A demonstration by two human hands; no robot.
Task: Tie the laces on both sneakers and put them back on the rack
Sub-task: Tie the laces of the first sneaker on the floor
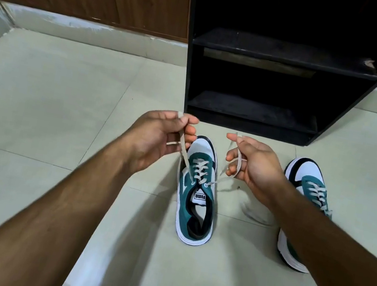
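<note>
Laces (184, 153) pinched, 1 end per hand: L hand (158, 137), R hand (251, 165), raised above sneaker (197, 194).

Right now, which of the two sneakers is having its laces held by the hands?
The middle sneaker, toe toward the rack: the left hand and right hand each pinch one of its lace ends. The other sneaker, farther right, lies untouched.
</note>
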